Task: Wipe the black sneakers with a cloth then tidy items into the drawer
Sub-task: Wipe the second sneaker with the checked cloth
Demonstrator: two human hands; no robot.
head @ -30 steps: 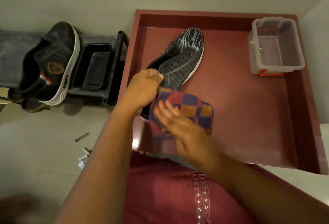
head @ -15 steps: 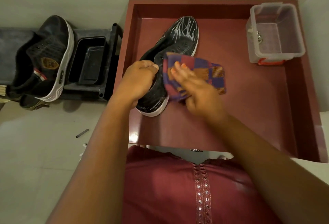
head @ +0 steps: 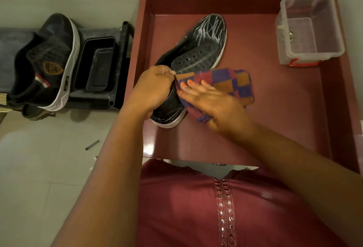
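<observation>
Steadying a black sneaker by its collar inside the red drawer, the left hand grips firmly while the flat-fingered right hand presses a checked cloth against the shoe's side just beside it.

The scene is dim and warm-toned, lit softly from above. A small glare patch shines on the drawer rim just below the left hand, which grips the sneaker. White sheen streaks the toe beyond that grip. Soft shadows pool left of it, under the second sneaker. Wide-angle bending bows the edges; the right hand looks slightly blurred.
</observation>
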